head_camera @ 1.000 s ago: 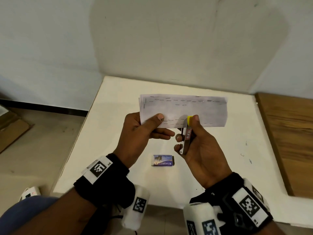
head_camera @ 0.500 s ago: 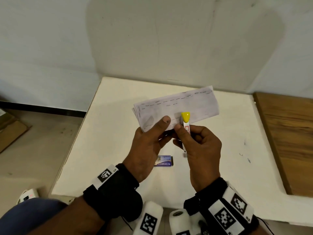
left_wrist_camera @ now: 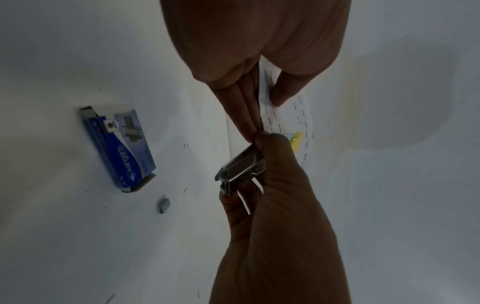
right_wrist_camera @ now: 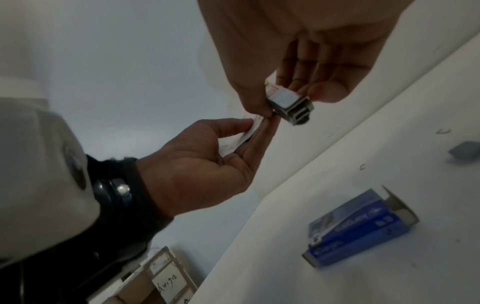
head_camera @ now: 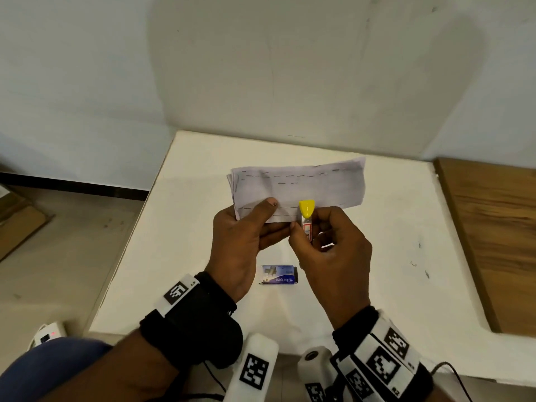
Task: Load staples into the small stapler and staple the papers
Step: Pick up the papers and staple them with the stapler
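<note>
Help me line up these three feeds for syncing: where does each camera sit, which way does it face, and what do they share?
Head: worn high, looking down at the white table; shows both forearms, left hand pinching the papers, right hand gripping the stapler.
Left wrist: looks along the left fingers, right hand opposite.
Right wrist: looks along the right fingers toward the left hand and wristband.
Shared: all show the stapler and the blue staple box.

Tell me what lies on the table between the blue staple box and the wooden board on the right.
Mostly bare white table between the staple box and the wooden board; only a few loose staples and small dark marks, seen in the head view.
</note>
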